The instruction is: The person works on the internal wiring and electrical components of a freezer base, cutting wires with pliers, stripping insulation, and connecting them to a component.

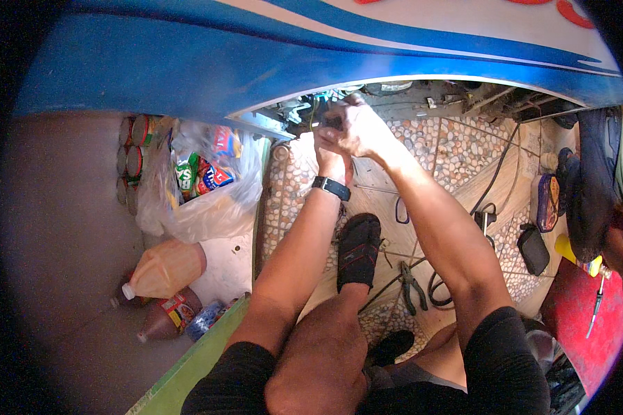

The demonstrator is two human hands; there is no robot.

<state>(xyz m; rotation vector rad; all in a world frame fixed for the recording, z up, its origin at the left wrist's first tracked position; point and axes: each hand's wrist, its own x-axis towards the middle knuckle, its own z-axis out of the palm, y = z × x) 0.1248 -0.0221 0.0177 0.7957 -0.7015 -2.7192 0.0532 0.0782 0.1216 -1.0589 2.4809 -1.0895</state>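
Wiring [310, 111] and small parts, in the dark gap under the edge of a blue and white panel [187, 62], top centre of view; detail too small to tell. Right hand [356, 128]: raised to the gap, fingers curled tight around something small, item hidden by the fingers. Left hand [329, 149]: directly below and touching the right, mostly covered by it; grip cannot be told. Black wristwatch [331, 187] on the left wrist. Both forearms rise from the lower edge; black sleeves at the upper arms.

Floor: pebble-patterned tile [457, 145]. One foot in a black sock [358, 249] between the forearms. Pliers [412, 287] lying on the tile right of the foot, beside black cables [495, 176]. Small black pouch [533, 249] farther right.

Left side: clear plastic bag of snack packets [204, 176], stacked cans [133, 149] behind it, orange jug [165, 268] and dark bottle [169, 315] lying below. Right edge: another person, partly in view, and a red surface [581, 321].
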